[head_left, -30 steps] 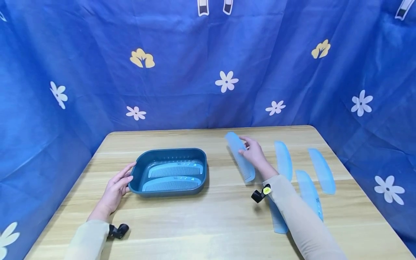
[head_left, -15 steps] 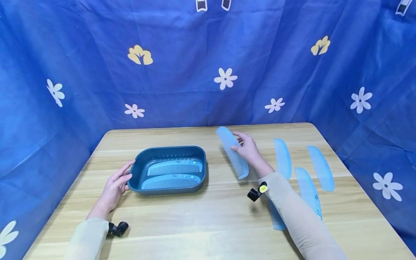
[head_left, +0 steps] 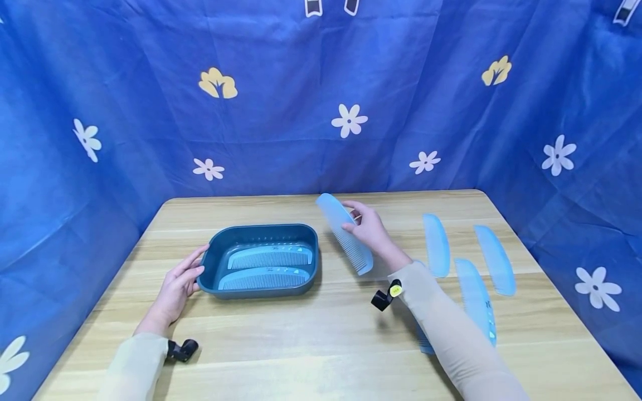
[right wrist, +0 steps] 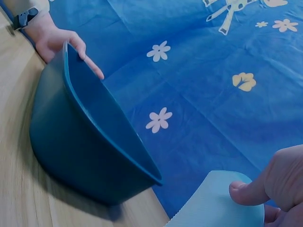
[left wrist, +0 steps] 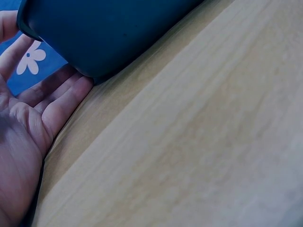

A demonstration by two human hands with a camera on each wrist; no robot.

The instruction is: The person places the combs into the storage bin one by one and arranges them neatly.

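Observation:
A dark teal plastic basin [head_left: 261,292] stands at the left on the table, holding two light blue combs, an upper one [head_left: 271,258] and a lower one [head_left: 264,279], side by side with teeth toward the front. At its left end my left hand [head_left: 175,287] holds the basin, thumb at the rim and fingers along the outer wall. To the right of the basin, my right hand [head_left: 370,229] pinches another light blue comb [head_left: 337,223] by its spine, raised and tilted. The right wrist view shows the thumb flat on the held comb [right wrist: 220,198].
On the right of the table [head_left: 321,356] lie several similar combs: a back one [head_left: 437,245], a far right one [head_left: 495,259], and a nearer one [head_left: 473,298]. My right sleeve [head_left: 451,334] partly covers another comb [head_left: 424,341]. A blue patterned cloth [head_left: 281,133] surrounds the table.
My right hand has carried the comb leftward, closer to the basin. The left hand and the basin stay where they were, and the other combs have not moved.

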